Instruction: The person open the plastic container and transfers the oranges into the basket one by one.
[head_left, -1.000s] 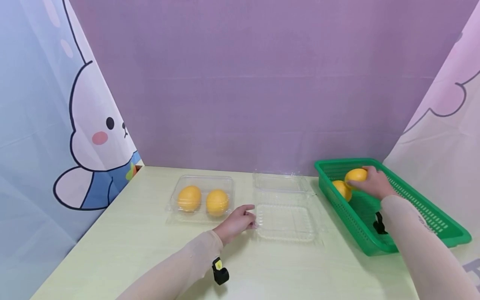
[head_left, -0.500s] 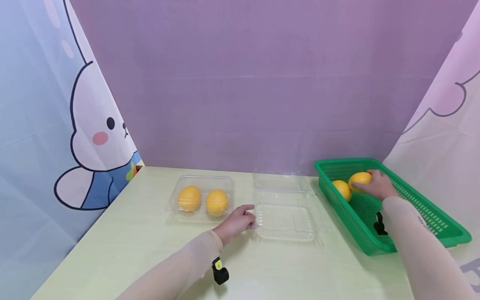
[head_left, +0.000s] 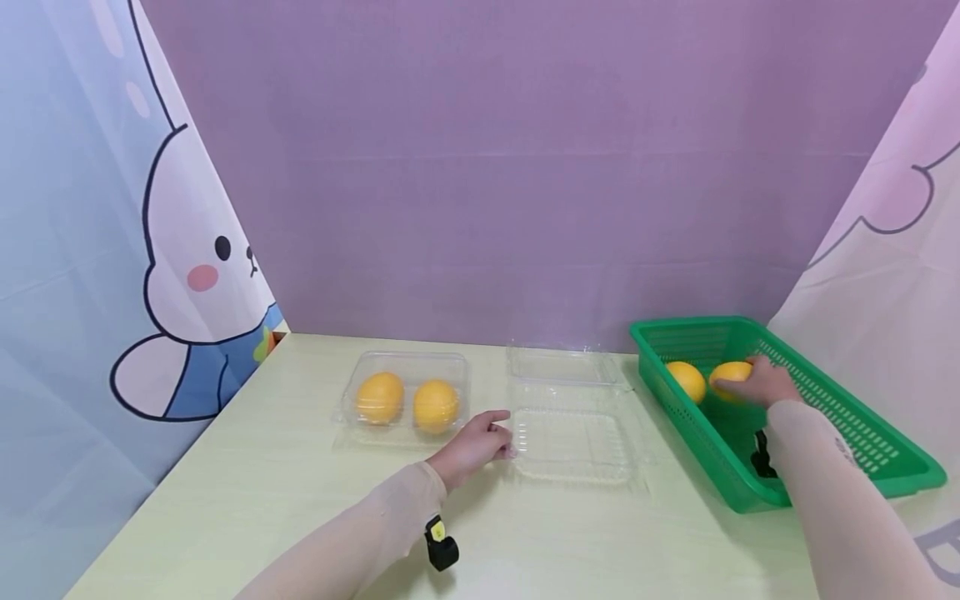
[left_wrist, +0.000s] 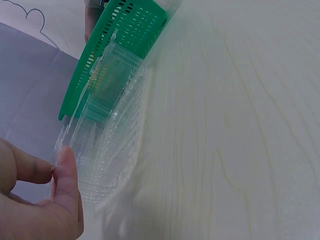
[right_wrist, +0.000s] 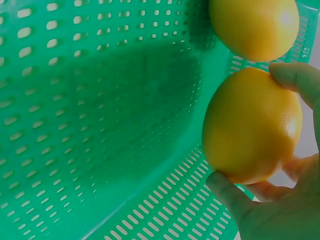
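Note:
My right hand (head_left: 772, 383) grips an orange (right_wrist: 252, 125) inside the green basket (head_left: 712, 458), fingers and thumb spread round its sides. A second orange (head_left: 686, 382) lies beside it, toward the basket's left wall. At the middle of the table, my left hand (head_left: 474, 447) pinches the near-left rim of a clear plastic clamshell box (head_left: 573, 446) between thumb and index finger. The box stands open with its lid folded back, and nothing lies in it. Through its clear side the basket shows in the left wrist view.
Left of the open box sits another clear clamshell box (head_left: 405, 360), its lid down over two oranges (head_left: 435, 406). A purple backdrop (head_left: 480, 183) rises behind the pale wooden table (head_left: 225, 483). Printed cloths (head_left: 67, 250) hang at both sides.
My right hand has shifted slightly right and down in the basket with its orange, leaving a gap to the other orange. The left hand has stayed put on the box rim.

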